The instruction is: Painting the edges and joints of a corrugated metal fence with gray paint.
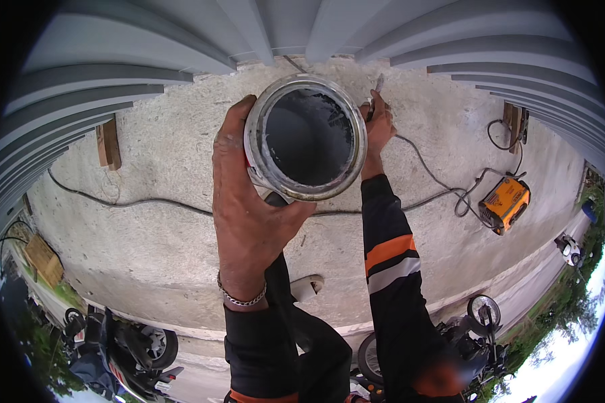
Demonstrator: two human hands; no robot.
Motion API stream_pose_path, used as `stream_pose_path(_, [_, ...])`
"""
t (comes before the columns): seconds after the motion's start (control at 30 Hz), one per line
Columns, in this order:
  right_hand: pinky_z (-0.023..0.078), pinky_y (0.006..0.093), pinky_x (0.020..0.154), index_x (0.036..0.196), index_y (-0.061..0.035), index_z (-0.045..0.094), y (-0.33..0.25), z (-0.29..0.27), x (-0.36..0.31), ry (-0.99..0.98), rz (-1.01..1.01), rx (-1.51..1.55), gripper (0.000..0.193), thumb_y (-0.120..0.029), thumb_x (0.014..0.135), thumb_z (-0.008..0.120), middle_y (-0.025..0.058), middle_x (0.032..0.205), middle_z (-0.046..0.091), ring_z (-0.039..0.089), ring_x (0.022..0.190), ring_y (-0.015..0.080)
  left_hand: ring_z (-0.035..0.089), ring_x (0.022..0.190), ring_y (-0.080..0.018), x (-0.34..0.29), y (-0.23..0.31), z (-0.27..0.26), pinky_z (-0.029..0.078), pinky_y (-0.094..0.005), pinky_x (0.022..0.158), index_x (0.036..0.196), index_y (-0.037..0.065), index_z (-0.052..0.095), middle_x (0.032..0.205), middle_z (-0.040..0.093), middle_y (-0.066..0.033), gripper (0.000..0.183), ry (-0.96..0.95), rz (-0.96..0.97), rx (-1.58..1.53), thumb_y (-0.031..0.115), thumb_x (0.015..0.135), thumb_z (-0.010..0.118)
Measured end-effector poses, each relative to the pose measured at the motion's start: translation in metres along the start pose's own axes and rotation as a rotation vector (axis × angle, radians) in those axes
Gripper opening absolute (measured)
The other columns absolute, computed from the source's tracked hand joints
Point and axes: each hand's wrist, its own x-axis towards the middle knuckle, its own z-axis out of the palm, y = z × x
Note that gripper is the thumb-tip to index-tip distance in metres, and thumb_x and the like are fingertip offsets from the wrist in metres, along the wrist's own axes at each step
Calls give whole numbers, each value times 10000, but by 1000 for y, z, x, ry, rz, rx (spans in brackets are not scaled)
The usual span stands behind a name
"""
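Note:
My left hand is wrapped round the side of an open metal paint can, tilted so that its mouth faces me. Grey paint coats the inside, with dark patches near the upper right of the wall. Just right of the can, my right hand is closed on a slim paintbrush whose greyish tip points toward the ribbed grey metal wall. The can's rim partly hides the fingers of this hand.
A black cable runs across the concrete floor to an orange machine at right. Wooden pieces lie by the wall on both sides. Parked motorcycles stand behind, and my shoe shows below the can.

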Motion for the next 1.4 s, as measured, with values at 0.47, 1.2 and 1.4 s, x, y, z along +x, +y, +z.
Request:
stream_pose_path(0.47, [361, 573, 950, 1416, -190, 593, -84, 35, -1, 8, 2, 6, 421, -208, 996, 564, 104, 1306, 671, 640, 1191, 298, 562, 1358, -330, 5, -4, -9, 520, -447, 1116, 1584, 55, 362, 1453, 520, -188, 1107, 50, 2, 10, 70, 646, 949])
stream_pose_path(1.2, [429, 610, 908, 1428, -220, 577, -95, 66, -10, 6, 241, 73, 427, -297, 1008, 574, 100, 1337, 671, 669, 1192, 300, 572, 1340, -335, 10, 4, 2, 515, -452, 1107, 1567, 59, 375, 1427, 540, -177, 1081, 0, 8, 30, 108, 658, 958])
stream_pose_path(1.4, [383, 556, 903, 1446, -189, 576, -19, 33, -17, 125, 176, 226, 433, -261, 1019, 564, 112, 1319, 677, 630, 1237, 290, 572, 1340, -342, 17, 13, 35, 508, -480, 1107, 1572, 57, 362, 1433, 538, -183, 1096, -69, 62, 32, 138, 657, 960])
